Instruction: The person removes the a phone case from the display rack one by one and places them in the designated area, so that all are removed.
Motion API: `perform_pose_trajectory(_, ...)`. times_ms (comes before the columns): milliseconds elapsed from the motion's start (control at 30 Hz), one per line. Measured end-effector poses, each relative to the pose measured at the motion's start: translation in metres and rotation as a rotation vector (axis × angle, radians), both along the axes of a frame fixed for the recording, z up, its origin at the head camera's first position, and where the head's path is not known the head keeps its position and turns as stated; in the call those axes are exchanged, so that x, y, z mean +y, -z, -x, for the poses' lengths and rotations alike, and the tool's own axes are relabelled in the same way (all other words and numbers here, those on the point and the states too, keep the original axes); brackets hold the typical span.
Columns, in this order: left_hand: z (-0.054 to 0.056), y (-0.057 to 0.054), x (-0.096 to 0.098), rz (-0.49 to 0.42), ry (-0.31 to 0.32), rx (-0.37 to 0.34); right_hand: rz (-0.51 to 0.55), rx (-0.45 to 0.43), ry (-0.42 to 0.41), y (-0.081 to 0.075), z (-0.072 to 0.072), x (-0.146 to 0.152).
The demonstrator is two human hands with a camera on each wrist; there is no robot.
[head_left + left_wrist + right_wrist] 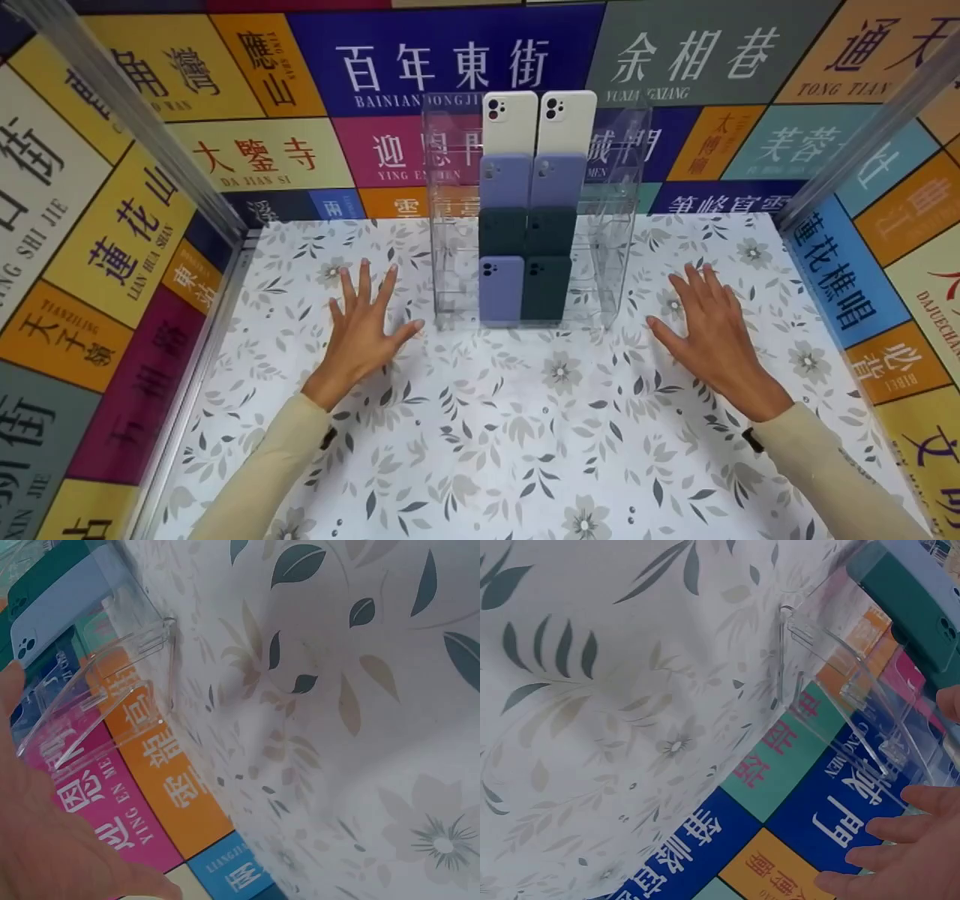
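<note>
A clear acrylic tiered stand point(611, 247) holds several phone cases in two columns. White cases point(514, 135) fill the top tier, with lavender cases point(504, 184) below them. Dark green cases point(502, 232) come under those. On the bottom tier a lavender case point(501, 292) leans beside a dark green case point(546, 292). My left hand point(360, 330) is spread over the table, left of the stand and apart from it. To the stand's right, my right hand point(709, 330) is likewise spread, holding nothing. Both wrist views show the stand beyond the fingers.
A white cloth with a grey leaf and flower print point(480, 450) covers the table. Panels with large Chinese lettering point(442, 60) form the back and side walls. Metal rails point(187, 420) run along the table's sides.
</note>
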State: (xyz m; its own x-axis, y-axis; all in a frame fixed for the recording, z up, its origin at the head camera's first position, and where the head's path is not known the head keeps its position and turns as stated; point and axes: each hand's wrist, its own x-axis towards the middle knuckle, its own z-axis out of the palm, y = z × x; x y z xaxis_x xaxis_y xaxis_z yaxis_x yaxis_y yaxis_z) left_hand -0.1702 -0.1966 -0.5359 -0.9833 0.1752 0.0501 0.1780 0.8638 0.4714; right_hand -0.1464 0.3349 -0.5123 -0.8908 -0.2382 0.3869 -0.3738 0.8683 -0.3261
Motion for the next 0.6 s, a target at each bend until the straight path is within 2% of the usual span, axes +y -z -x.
perform_pose_trajectory(133,0.004,-0.001,0.0,-0.066,-0.006,0.017,0.003,0.067,-0.03,-0.001,0.006,-0.005)
perform_pose_trajectory(333,0.01,-0.004,0.005,-0.087,-0.021,0.002,0.021,0.1,-0.048,-0.002,0.01,-0.007)
perform_pose_trajectory(600,0.021,-0.015,0.005,-0.167,0.028,0.021,0.033,0.148,-0.082,-0.002,0.015,-0.017)
